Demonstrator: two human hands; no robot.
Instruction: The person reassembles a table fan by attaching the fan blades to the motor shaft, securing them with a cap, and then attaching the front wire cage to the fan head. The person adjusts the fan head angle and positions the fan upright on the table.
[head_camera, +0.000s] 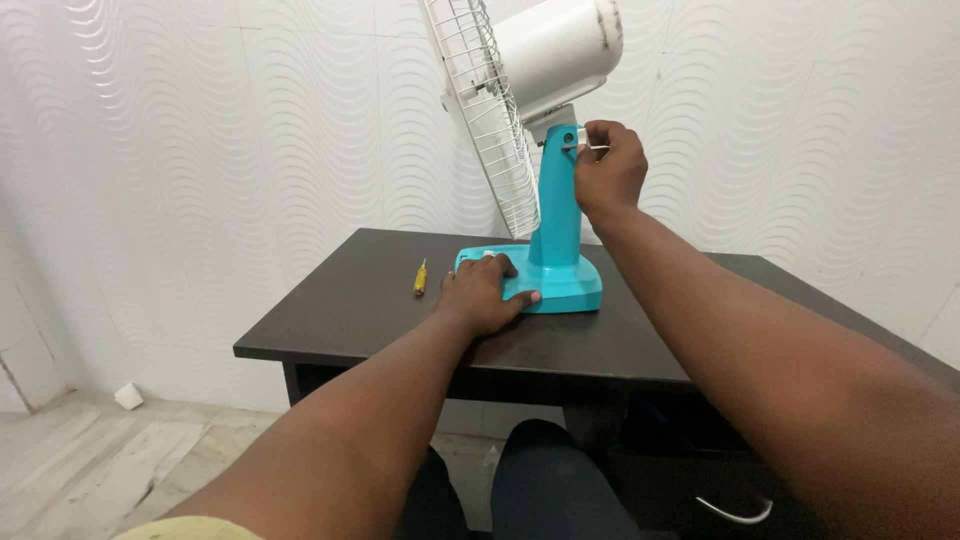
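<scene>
A table fan with a turquoise base (565, 285) and turquoise stem (558, 205) stands on a dark wooden table (360, 320). Its white motor housing (555, 45) and white wire grille (490, 110) sit at the top. My left hand (485, 295) lies flat on the left part of the base, pressing it down. My right hand (608, 165) is up at the top of the stem, fingers pinched on a small silvery pin or screw (592, 148) at the neck joint.
A small yellow-handled screwdriver (421, 277) lies on the table left of the fan. A wavy-patterned white wall is behind. A small white object (128, 396) sits on the floor at left. My knees (540, 470) are under the table's front edge.
</scene>
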